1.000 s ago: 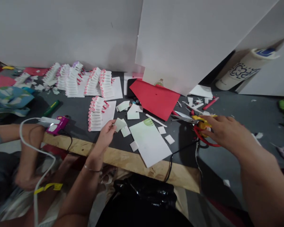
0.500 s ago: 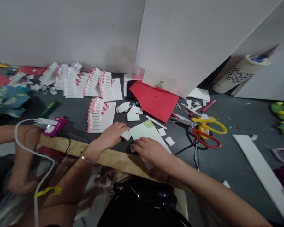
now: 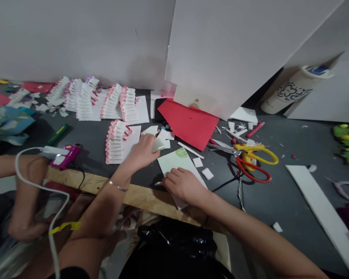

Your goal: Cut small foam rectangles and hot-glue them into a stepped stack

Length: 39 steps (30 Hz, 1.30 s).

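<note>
My left hand (image 3: 143,153) is closed on a small pale green foam piece (image 3: 158,145), pinched at its fingertips above several similar offcuts. A pale green card (image 3: 171,158) with a darker green balloon-like drawing near its top lies at the table edge, its lower end reaching over the wood. Across it rests my right hand (image 3: 184,186), fingers bent together and holding it; the thumb is mostly hidden. A little whitish bit (image 3: 158,183) shows beside the right fingertips. Two small white squares (image 3: 207,173) and a thin white strip (image 3: 191,150) lie right of the card.
Red paper (image 3: 189,124) lies behind the card. Open scissors (image 3: 244,157) with yellow and red handles are to the right, near a long white strip (image 3: 320,209). Fringed white-and-pink pieces (image 3: 114,143) stand left. A purple plug (image 3: 65,157) with cables and another person's arm (image 3: 29,193) are farther left.
My left hand has moved up and left from the card's edge, carrying the small foam piece toward the offcuts. My right hand has stayed on the card.
</note>
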{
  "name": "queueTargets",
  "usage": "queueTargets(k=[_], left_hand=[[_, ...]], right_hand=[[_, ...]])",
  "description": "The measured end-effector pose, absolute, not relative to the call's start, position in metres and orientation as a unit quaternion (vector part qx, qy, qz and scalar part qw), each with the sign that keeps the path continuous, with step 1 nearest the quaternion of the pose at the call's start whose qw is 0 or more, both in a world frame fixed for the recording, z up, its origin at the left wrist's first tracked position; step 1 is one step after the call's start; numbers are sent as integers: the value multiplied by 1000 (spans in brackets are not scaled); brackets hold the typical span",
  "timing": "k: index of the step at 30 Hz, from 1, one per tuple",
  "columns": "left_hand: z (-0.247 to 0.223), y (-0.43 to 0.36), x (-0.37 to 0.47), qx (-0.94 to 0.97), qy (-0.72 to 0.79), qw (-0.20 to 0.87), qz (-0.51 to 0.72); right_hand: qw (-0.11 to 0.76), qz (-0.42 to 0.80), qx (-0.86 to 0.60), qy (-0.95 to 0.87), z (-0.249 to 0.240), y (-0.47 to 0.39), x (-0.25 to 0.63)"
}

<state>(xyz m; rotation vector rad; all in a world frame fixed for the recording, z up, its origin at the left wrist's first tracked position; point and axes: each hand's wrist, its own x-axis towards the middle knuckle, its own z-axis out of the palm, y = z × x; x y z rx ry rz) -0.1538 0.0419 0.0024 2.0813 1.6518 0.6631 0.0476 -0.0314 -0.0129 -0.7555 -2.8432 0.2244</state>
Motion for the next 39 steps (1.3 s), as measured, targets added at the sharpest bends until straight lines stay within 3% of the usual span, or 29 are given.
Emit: queueTargets(k=[3,8,14,29,36,39], left_hand=[[-11,65,-140,769,560,197,237],[-30,83,-130,776,554,178,244],[-29,75,-124,775,587,121,202],[-31,65,-124,753,583,201,232],[-4,71,-143,655,671,187,293],[2,78,-159,611,734,145,258]], right_hand=[[106,87,-345,-929,-1,-22,79],[36,52,-529,-846,29,1,144],[126,92,-409,-899,22,46,107],[1,118,-487,-866,-1,116,33],[21,133,-512,-849,-1,119,32],[52,150,-528,-834,0,116,35]])
